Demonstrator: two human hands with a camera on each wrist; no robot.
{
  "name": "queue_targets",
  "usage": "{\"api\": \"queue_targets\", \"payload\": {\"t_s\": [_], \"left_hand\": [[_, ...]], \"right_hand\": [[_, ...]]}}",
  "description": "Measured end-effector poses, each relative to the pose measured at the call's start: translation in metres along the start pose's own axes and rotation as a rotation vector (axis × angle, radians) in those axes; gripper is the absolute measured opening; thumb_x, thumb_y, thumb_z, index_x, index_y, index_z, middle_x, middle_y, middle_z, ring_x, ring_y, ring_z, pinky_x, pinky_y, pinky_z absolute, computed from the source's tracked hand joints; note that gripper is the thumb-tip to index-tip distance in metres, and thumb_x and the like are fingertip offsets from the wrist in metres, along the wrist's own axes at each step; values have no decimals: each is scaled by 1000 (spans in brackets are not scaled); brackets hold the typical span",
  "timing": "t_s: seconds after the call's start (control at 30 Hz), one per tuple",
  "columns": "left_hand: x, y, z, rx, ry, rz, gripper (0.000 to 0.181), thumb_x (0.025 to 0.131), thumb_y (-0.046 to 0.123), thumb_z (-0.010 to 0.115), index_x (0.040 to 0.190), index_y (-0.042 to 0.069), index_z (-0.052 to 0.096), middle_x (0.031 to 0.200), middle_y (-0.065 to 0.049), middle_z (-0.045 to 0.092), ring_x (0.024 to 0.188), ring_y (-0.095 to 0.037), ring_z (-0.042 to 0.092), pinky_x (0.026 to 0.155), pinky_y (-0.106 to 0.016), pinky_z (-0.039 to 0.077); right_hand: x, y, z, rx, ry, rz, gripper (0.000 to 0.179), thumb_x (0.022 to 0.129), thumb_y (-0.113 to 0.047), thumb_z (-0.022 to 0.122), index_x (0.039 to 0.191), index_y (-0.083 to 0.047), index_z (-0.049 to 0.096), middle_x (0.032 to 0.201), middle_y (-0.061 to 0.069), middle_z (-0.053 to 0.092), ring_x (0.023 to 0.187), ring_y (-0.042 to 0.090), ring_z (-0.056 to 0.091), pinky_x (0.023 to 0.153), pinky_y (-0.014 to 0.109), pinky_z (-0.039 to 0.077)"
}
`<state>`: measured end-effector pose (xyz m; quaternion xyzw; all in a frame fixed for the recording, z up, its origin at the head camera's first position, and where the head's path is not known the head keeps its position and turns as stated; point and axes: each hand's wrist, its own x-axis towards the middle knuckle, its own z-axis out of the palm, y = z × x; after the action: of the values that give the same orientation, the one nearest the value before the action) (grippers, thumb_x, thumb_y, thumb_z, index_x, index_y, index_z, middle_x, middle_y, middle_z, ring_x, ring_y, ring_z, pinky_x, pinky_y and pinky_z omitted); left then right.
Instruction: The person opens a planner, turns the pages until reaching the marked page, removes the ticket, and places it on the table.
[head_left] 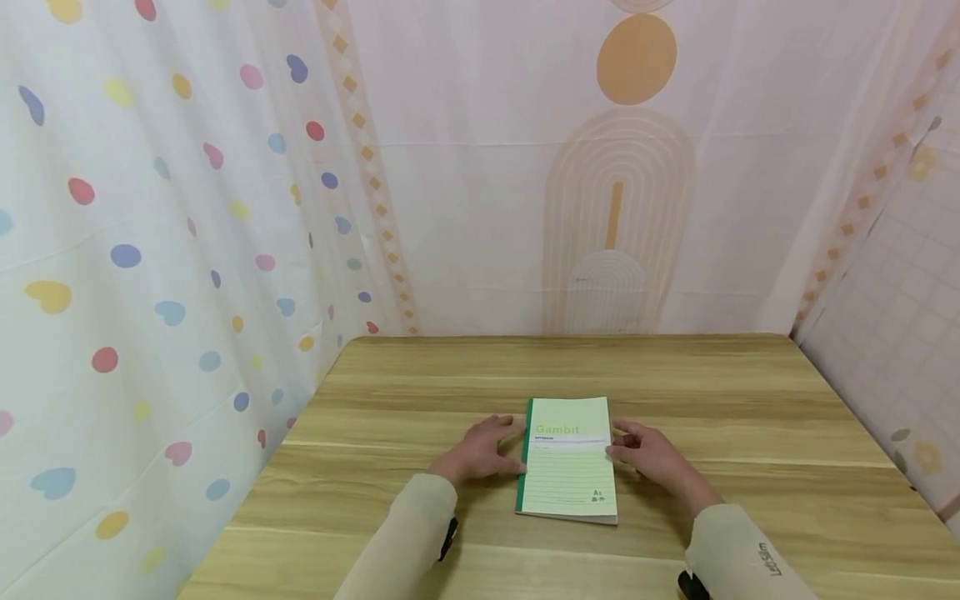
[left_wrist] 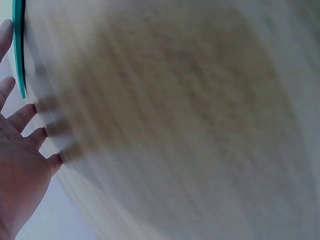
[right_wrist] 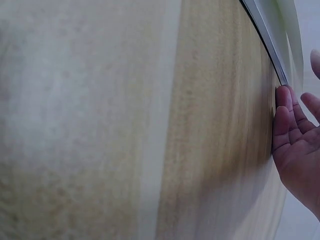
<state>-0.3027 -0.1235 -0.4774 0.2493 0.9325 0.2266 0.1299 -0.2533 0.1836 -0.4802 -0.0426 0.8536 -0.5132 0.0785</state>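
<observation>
Notebook [head_left: 567, 467], one, pale green cover lettered "Gambit", green spine on its left; lying flat at the lower centre of the head frame, on a wood-grain table [head_left: 360, 517]. Left hand [head_left: 483, 450], left of the notebook: fingers spread well apart, loosely bent; thumb tip at the lower part of the spine, seemingly touching; the other fingertips down towards the tabletop in the left wrist view. Right hand [head_left: 654, 457], right of the notebook: fingers bent inwards and loose, thumb standing apart; in the right wrist view, a fingertip meets the notebook's edge at upper right, firm contact not tellable. Sleeves, pale, two, lower edge of the head frame. Curtain [head_left: 480, 167], patterned, upper part of the same frame.
</observation>
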Motion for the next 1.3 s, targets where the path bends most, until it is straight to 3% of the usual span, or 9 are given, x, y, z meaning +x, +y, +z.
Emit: {"api": "queue_targets", "payload": {"t_s": [0.4,0.63,0.77,1.0,1.3], "left_hand": [[-2,0,2,32,-18,21,66,91,41,71,147,12,50,158,-18,29,147,-41,18,117,-58,11],[-1,-1,4,32,-16,13,66,91,42,71,147,13,50,159,-17,29,148,-39,18,117,-58,10],[-2,-2,4,35,-12,18,66,90,41,72,146,13,50,159,-18,29,147,-40,18,117,-58,11],[-2,0,3,22,-21,10,67,91,42,71,147,13,49,159,-17,28,148,-39,17,117,-58,10],[-1,1,3,16,-26,-10,67,91,43,70,148,16,49,160,-15,28,149,-38,16,118,-57,7]], "right_hand": [[3,2,2,32,-34,-15,60,93,-11,69,143,10,44,116,16,61,98,26,52,67,34,46],[3,1,3,33,-16,-19,59,92,-8,69,144,6,46,112,15,61,95,25,54,63,34,45],[3,-1,3,24,1,-30,59,91,-8,69,143,7,46,111,16,61,94,24,57,69,33,46],[1,-10,2,74,-2,-9,59,93,-7,65,147,3,44,112,15,61,89,23,57,65,34,45],[4,-28,-2,116,-32,-54,55,97,-10,62,148,1,43,117,16,59,104,25,56,85,36,49]]}}
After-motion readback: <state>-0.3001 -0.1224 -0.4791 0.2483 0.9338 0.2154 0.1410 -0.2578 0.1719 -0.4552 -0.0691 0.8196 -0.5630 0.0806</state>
